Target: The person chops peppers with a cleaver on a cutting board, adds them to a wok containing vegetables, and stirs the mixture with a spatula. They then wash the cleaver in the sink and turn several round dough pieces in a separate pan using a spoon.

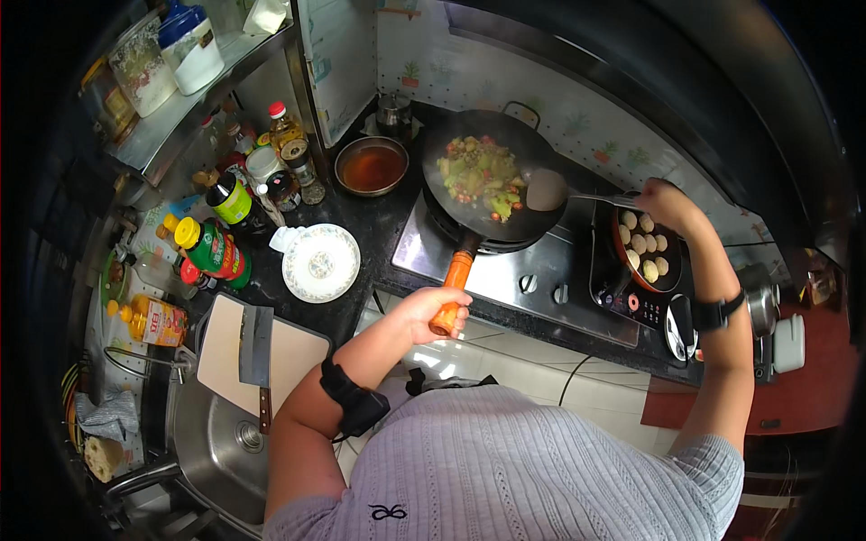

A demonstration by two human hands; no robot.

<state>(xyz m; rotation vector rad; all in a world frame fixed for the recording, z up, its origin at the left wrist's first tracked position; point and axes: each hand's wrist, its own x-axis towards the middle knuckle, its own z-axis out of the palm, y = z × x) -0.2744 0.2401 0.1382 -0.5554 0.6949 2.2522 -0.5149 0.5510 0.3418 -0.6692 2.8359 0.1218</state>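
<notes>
My left hand [433,314] grips the orange wooden handle [458,270] of a dark wok [467,125] on the stove. Chopped green vegetables with red pepper pieces [477,172] lie in the wok, and a haze like steam hangs over them. In my right hand [666,203] is the handle of a metal wok spatula [547,190]. Its blade rests over the wok's right side, beside the food. Below my right hand, an orange-rimmed pan [666,280] holds several pale round pieces [638,243] on an induction cooker [609,294].
Left of the wok stand a metal bowl of reddish-brown liquid [372,168] and a patterned white plate [321,264]. A cleaver [256,345] lies across a cutting board [216,351] beside the sink [203,433]. Several bottles [226,199] crowd the left counter. A range hood [649,74] overhangs the stove.
</notes>
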